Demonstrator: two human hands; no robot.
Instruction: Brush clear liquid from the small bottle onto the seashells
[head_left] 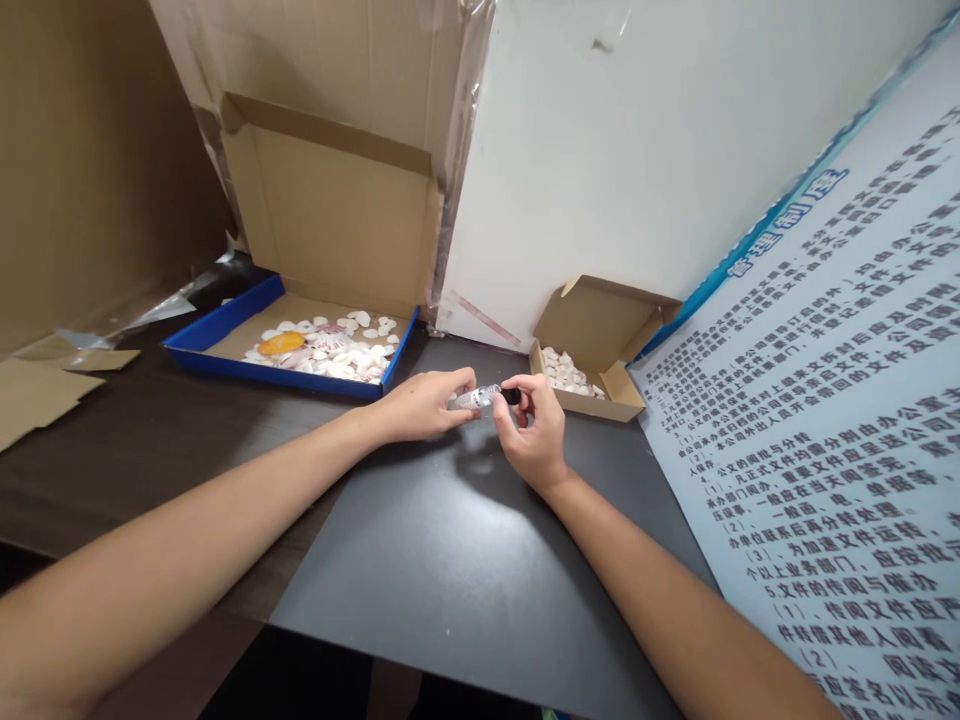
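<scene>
Above the grey board, my left hand (427, 404) grips a small clear bottle (475, 398) that lies tilted on its side, with dark markings too small to read. At the bottle's right end is a black cap (512, 396). My right hand (534, 425) pinches this end with thumb and fingers closed around the cap, which still meets the bottle's neck as far as I can see. Just beyond the right hand stands a small cardboard box (622, 405) with its lid up, holding white shells (566, 372).
Back left, a large cardboard box with a blue rim (225, 366) holds many shells (334, 352) and an orange oval piece (281, 343). Cardboard pieces (45, 395) lie far left. A printed panel (840, 430) borders the right side; a white board (570, 150) stands behind.
</scene>
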